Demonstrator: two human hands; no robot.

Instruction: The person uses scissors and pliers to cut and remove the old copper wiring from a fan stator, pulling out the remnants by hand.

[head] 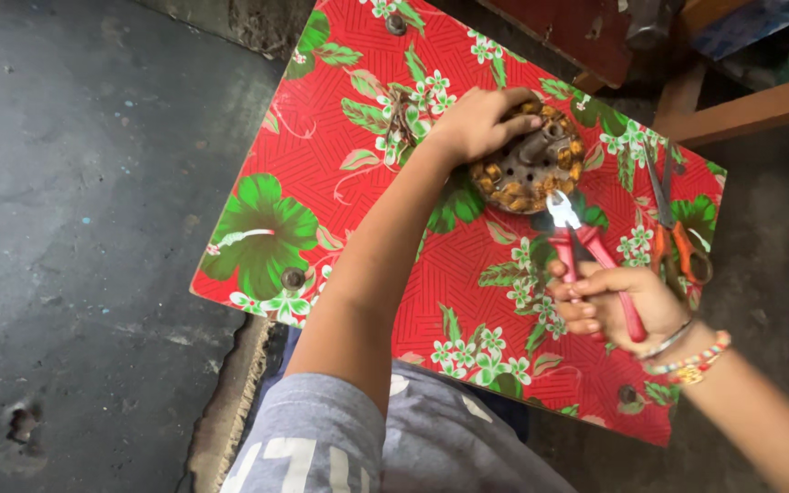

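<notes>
- As we look down past our grey sleeve [321, 438], the near edge of the small table [267, 173] shows its glossy red cloth with green leaves and white flowers, round bolt heads at the corners.
- Our right hand [618, 306] sits low on the right, beaded bracelets [691, 356] and a thin bangle at the wrist, fingers curled tight round the red handles of the pliers [586, 260].
- The pliers run their long axis up and slightly left, away from us; the shiny metal nose points at the near rim of the round motor core [531, 164] and just meets it.
- Our left hand [481, 123] reaches across, fingers bent over the core's far left rim, gripping it flat against the cloth.
- The core is a dull grey disc, dotted with holes, ringed with rusty orange-brown windings, a stubby hub in the middle.
- Right of it, orange-handled scissors [673, 228] lie untouched, blades pointing away.
- Beyond, wooden beams [760, 110] and a dark cracked concrete floor [75, 228].
</notes>
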